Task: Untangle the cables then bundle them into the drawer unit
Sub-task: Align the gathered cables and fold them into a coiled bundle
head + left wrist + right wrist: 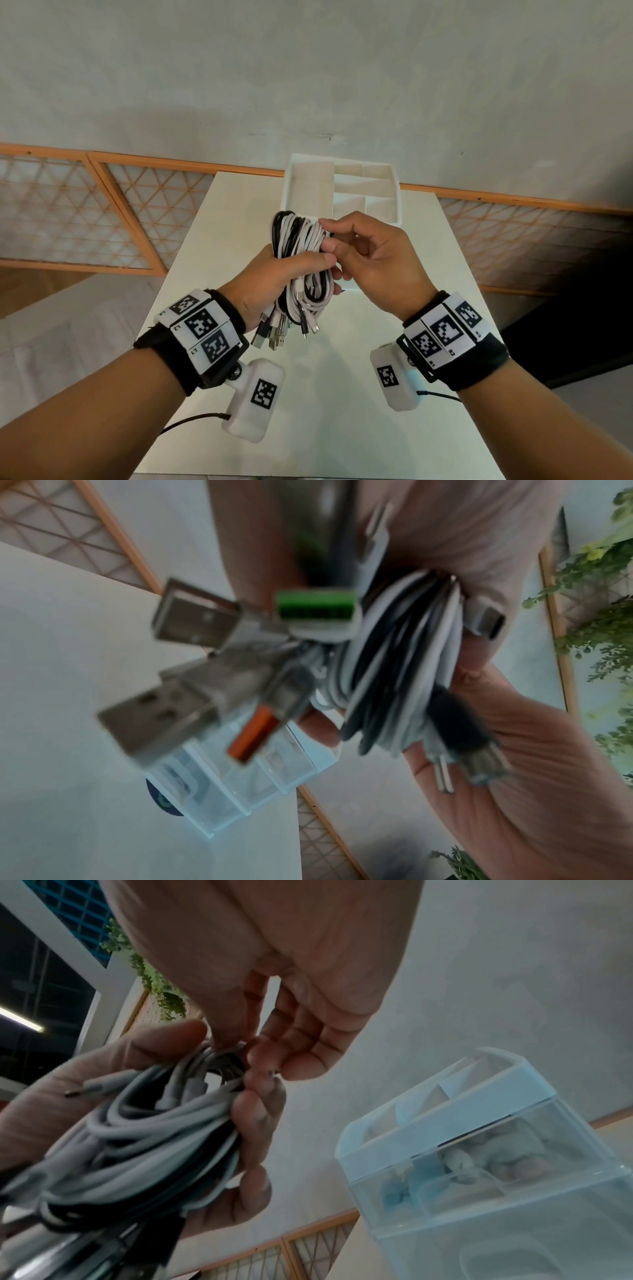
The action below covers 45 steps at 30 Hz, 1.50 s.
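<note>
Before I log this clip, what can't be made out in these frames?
- Cable count: the cable bundle is coiled; the left hand covers its middle, head view.
- USB plugs: blurred in the left wrist view.
- Right hand: fingertips touch the top loops; a pinch is unclear.
- Drawer unit: contents hazy through its translucent front, cut off by the frame edge, right wrist view.

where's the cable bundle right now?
In the head view, the cable bundle is mid-frame above the white table, gripped by the left hand, the right hand pinching its upper coils, just before the drawer unit.
</note>
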Each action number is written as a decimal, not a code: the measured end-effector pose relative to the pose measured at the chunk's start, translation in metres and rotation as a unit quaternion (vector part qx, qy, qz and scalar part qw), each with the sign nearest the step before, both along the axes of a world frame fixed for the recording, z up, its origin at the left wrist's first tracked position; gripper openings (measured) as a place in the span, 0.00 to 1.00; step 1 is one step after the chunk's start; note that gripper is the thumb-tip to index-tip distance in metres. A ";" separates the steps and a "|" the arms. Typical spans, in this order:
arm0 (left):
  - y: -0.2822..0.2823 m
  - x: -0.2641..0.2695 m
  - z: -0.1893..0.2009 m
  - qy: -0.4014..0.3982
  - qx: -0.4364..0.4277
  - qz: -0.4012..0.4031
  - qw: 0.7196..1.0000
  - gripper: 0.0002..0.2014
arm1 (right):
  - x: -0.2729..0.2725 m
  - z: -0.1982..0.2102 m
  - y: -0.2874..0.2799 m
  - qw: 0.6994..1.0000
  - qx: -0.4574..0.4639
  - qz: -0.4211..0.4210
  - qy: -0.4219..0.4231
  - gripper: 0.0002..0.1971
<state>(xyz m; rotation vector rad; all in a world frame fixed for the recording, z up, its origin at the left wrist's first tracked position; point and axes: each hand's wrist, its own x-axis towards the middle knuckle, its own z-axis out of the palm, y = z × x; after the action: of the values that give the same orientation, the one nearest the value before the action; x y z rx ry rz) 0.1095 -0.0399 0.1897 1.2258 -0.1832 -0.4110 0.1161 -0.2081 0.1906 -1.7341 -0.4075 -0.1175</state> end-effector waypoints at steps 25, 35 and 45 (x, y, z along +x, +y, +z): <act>-0.015 0.001 0.001 0.004 0.031 0.028 0.999 0.08 | -0.009 0.000 0.010 0.987 -0.120 0.067 0.078 0.70; -0.019 0.004 -0.008 0.031 -0.017 0.104 0.994 0.08 | -0.010 -0.002 0.016 0.993 -0.099 -0.020 0.067 0.72; -0.018 0.005 -0.007 -0.010 0.038 0.056 0.998 0.05 | -0.002 -0.012 0.019 0.993 -0.098 0.006 0.065 0.59</act>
<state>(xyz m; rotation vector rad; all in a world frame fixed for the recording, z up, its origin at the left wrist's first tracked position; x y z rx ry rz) 0.1149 -0.0583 0.1829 1.3094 -0.1159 -0.3104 0.1136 -0.1894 0.1786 -1.9210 -0.3432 0.0454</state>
